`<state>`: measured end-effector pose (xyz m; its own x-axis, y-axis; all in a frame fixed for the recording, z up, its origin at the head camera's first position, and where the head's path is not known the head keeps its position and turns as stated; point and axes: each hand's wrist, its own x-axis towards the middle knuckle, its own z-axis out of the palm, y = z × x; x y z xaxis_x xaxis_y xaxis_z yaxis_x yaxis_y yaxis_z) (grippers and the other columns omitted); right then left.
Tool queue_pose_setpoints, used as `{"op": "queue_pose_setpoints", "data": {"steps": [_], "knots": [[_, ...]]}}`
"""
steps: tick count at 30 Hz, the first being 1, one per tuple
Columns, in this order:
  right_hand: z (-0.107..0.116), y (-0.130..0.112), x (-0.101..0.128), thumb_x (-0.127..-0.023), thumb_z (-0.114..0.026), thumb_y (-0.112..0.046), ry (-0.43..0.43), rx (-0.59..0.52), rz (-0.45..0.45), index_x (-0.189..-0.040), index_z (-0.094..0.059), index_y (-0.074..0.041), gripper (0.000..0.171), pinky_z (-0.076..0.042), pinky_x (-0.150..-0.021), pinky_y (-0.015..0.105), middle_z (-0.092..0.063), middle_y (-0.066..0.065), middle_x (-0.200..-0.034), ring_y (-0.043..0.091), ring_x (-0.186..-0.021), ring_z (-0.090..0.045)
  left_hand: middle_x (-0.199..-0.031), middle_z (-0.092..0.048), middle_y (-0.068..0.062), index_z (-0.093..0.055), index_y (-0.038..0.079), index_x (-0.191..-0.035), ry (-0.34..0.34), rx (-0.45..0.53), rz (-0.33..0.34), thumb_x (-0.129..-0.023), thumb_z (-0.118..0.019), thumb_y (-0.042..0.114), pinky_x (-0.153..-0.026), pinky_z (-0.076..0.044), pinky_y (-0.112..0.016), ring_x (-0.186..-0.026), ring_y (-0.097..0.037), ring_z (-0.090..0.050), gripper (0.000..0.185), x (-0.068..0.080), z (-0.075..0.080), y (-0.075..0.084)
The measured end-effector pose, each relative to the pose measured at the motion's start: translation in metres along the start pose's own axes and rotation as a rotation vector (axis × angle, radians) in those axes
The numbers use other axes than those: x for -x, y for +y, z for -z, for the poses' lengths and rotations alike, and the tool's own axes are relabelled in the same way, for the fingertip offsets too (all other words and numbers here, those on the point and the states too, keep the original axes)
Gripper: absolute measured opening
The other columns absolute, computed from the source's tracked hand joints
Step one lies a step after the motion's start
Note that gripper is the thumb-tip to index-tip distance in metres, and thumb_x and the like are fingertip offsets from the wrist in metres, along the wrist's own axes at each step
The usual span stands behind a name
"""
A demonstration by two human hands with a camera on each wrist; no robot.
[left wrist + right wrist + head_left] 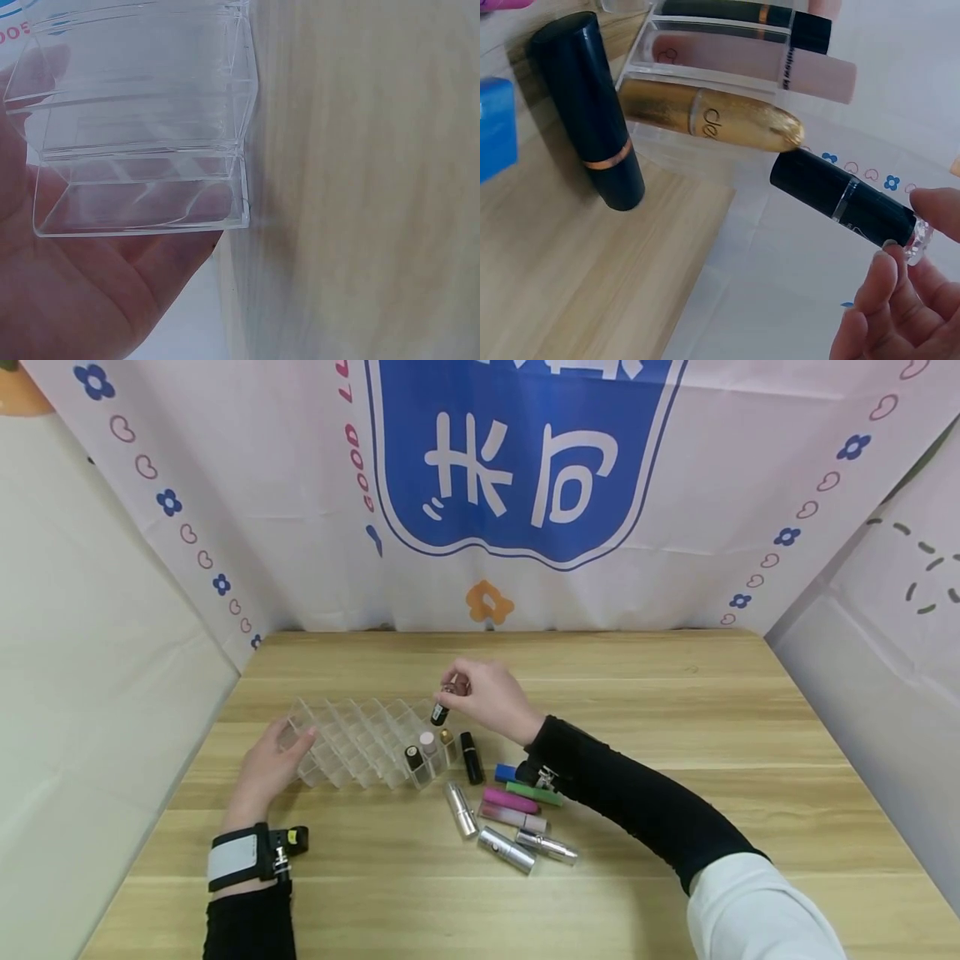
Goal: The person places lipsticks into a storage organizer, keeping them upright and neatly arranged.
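A clear lipstick organizer point(352, 743) with diamond-shaped compartments sits on the table, and my left hand point(266, 768) grips its left end. In the left wrist view its transparent wall point(142, 202) shows the fingers behind it. Above the organizer's right end, my right hand point(491, 697) pinches a black lipstick point(840, 199) by its clear faceted end, the black end pointing down. Three lipsticks stand in compartments at that end: a gold one point(712, 116), a pale pink one point(821, 75) and a black one point(727, 11).
A black lipstick point(471, 757) lies right of the organizer. Nearer me are silver tubes point(461, 810), a magenta tube point(512, 800), a pale pink tube point(513, 817), a green tube point(534, 793) and a blue one point(505, 772). A printed cloth point(300, 552) hangs behind the table.
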<state>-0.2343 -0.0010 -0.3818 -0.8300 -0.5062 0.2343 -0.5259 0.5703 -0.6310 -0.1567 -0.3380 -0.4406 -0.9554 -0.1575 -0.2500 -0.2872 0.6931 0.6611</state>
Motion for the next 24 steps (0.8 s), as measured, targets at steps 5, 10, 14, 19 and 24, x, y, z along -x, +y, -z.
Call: {"op": "queue_pose_setpoints", "data": {"steps": [5, 10, 14, 19, 24], "knots": [[-0.006, 0.001, 0.0, -0.089, -0.072, -0.03, -0.016, 0.004, 0.0, -0.104, -0.068, -0.014, 0.023, -0.05, -0.067, 0.019, -0.067, -0.004, -0.08, 0.007, -0.072, -0.059, -0.159, -0.009, -0.034, -0.004, 0.002, -0.157, -0.001, 0.002, -0.003, -0.098, -0.034, 0.065, -0.109, -0.021, -0.075, -0.143, -0.059, -0.014, 0.092, 0.0, 0.0, 0.0], [-0.01, 0.002, 0.001, -0.089, -0.073, -0.03, -0.029, 0.017, 0.004, -0.104, -0.068, -0.014, 0.022, -0.049, -0.065, 0.019, -0.067, -0.005, -0.079, 0.006, -0.071, -0.059, -0.159, -0.01, -0.034, -0.005, 0.001, -0.157, 0.001, -0.005, -0.009, -0.098, -0.034, 0.065, -0.109, -0.022, -0.075, -0.142, -0.059, -0.016, 0.092, 0.0, -0.001, 0.0], [-0.013, 0.003, 0.002, -0.09, -0.072, -0.03, -0.04, 0.023, 0.015, -0.104, -0.068, -0.013, 0.023, -0.048, -0.063, 0.018, -0.067, -0.005, -0.079, 0.006, -0.07, -0.059, -0.159, -0.011, -0.035, -0.005, 0.001, -0.157, 0.001, -0.01, -0.01, -0.098, -0.034, 0.065, -0.109, -0.023, -0.074, -0.142, -0.059, -0.016, 0.092, 0.001, 0.0, 0.0], [-0.016, 0.004, 0.003, -0.09, -0.071, -0.033, -0.055, 0.035, 0.016, -0.104, -0.068, -0.015, 0.023, -0.046, -0.06, 0.017, -0.065, -0.006, -0.077, 0.005, -0.066, -0.057, -0.158, -0.011, -0.035, -0.004, 0.001, -0.157, -0.005, -0.015, -0.008, -0.098, -0.034, 0.065, -0.109, -0.023, -0.075, -0.141, -0.06, -0.017, 0.092, 0.0, -0.001, 0.0], [-0.019, 0.002, 0.003, -0.09, -0.072, -0.033, -0.072, 0.016, -0.011, -0.102, -0.069, -0.016, 0.021, -0.043, -0.056, 0.018, -0.062, -0.006, -0.072, 0.007, -0.062, -0.055, -0.158, -0.013, -0.036, -0.007, 0.001, -0.157, 0.001, -0.011, -0.021, -0.098, -0.034, 0.065, -0.108, -0.024, -0.074, -0.141, -0.059, -0.019, 0.091, 0.0, -0.001, -0.001]]}}
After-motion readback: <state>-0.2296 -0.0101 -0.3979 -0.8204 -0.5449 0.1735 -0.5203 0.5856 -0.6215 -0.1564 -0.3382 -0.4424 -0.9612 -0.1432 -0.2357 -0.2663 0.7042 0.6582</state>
